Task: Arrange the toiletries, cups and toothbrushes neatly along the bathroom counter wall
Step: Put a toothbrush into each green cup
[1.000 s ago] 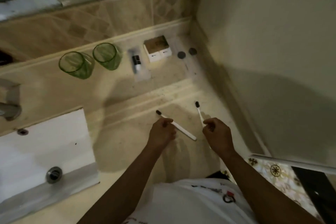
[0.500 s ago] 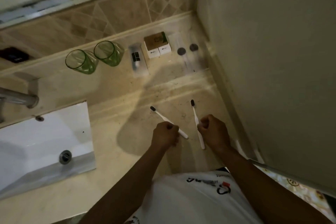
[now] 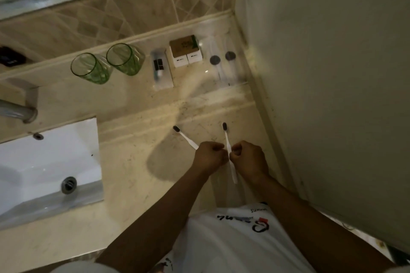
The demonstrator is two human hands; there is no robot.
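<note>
Landmark: back wall, tiled, at the far edge of the counter.
Left hand: curled round the handle of the left toothbrush; dark bristle head aimed toward the back wall and leftward.
Right hand: curled round the handle of the right toothbrush; head aimed toward the back wall, tail sticking out toward the body.
Toothbrush position: both over the front part of the counter, well short of the back wall; knuckles of the two hands almost touching.
Already against the back wall: green cups side by side, then a clear sachet, a stack of small boxes, and clear packets with dark round seals nearest the corner.
Risk, cups: likely to tip or slide if a brush drops in hard or a wrist brushes a rim on the reach to the back wall; lightweight look, close neighbours.
Risk, handles: crossing or snagging on each other, given hands so near.
Risk, sink: a fumbled brush rolling into the basin, left of the hands.
Risk, bristles: contact with the stained counter if laid flat.
Count, toothbrushes: two.
Count, cups: two.
Count, sachets: one.
Count, boxes: two white ones visible under a brown-topped one; exact total hard to tell.
Count, sealed packets: two seals, so probably two.
</note>
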